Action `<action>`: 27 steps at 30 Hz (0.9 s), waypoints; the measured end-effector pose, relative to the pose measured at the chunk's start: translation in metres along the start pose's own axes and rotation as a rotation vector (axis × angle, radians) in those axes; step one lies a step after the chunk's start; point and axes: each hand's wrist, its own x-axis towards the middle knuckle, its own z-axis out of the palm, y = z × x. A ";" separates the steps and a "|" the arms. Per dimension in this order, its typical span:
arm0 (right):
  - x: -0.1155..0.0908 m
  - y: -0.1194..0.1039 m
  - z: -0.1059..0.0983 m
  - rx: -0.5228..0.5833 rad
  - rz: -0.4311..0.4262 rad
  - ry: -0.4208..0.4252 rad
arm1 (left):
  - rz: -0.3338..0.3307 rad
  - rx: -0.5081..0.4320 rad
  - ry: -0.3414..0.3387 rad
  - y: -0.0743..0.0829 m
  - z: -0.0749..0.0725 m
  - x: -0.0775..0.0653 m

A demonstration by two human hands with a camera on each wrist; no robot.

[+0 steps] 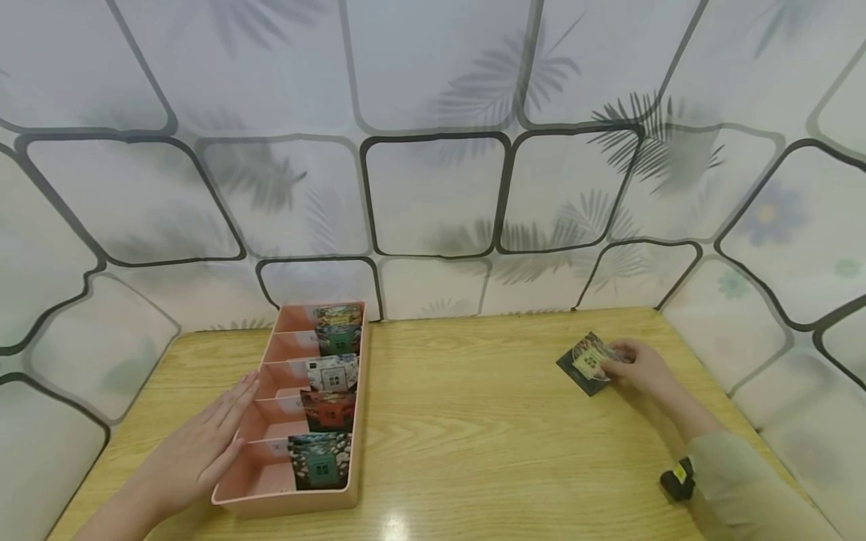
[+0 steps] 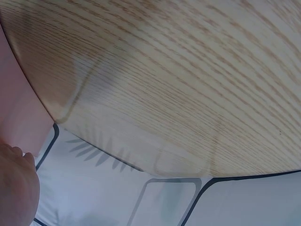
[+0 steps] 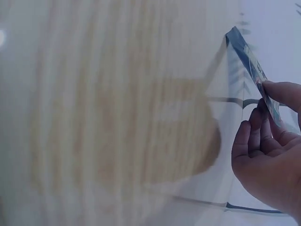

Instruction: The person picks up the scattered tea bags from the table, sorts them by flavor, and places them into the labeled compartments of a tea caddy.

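In the head view, my right hand [image 1: 639, 368] pinches a dark printed sachet [image 1: 590, 363] with a yellow-green label, thumb on one face. The right wrist view catches the sachet [image 3: 249, 61] nearly edge-on between thumb and fingers. On the left, a long pink divided box [image 1: 284, 492] holds a row of upright sachets, one of them green-labelled [image 1: 323, 460] at the near end. My left hand [image 1: 196, 443] lies along the box's left side with fingers extended. In the left wrist view only part of that hand [image 2: 16, 186] shows, against the pink wall.
Wood-grain table [image 1: 460, 421] lies between the box and my right hand. A small black object with a yellow mark [image 1: 678, 481] is beside the right sleeve [image 1: 744, 481]. Patterned white fabric [image 1: 433, 195] walls in the back and sides.
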 end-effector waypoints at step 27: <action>0.014 -0.094 0.030 0.107 -0.091 -0.027 | -0.017 0.006 -0.024 0.001 -0.001 0.000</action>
